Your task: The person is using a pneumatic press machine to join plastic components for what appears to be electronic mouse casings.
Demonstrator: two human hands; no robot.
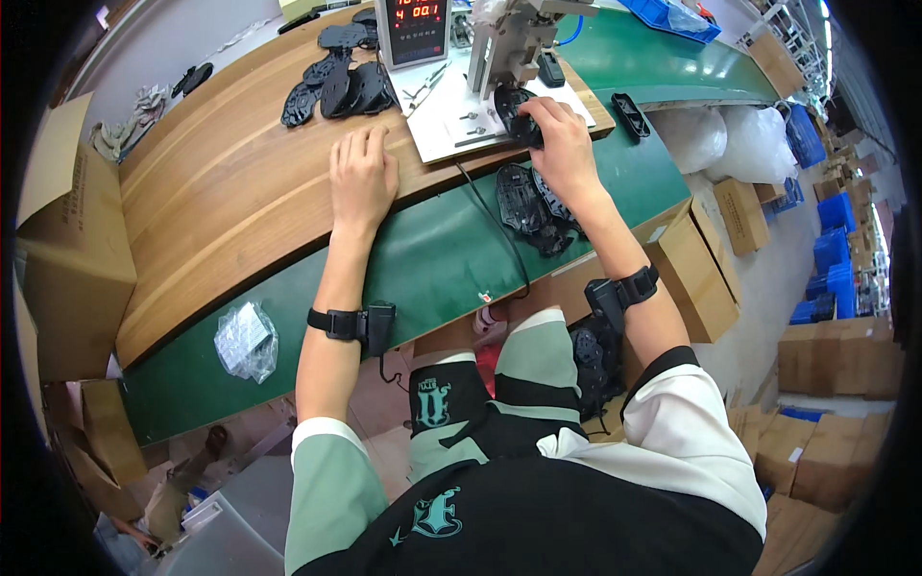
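Observation:
My right hand (563, 144) is closed on the edge of a rounded black plastic shell (512, 108), which sits under the metal head of a bench press (501, 48). The press stands on a white base plate (442, 130) with several screws and fittings. My left hand (363, 178) lies palm down on the wooden board (230, 182), left of the plate, with its fingers stretched out and nothing visible in it. More black plastic shells (525, 200) lie on the green table (432, 245) below my right wrist. Another pile of black shells (355, 88) rests on the board beyond my left hand.
A control box with a red display (413, 34) stands beside the press. A dark cable (495, 219) hangs across the table. A clear bag of parts (246, 341) lies at the left. Cardboard boxes (72, 240) flank the table; a black tray (630, 115) lies right of the press.

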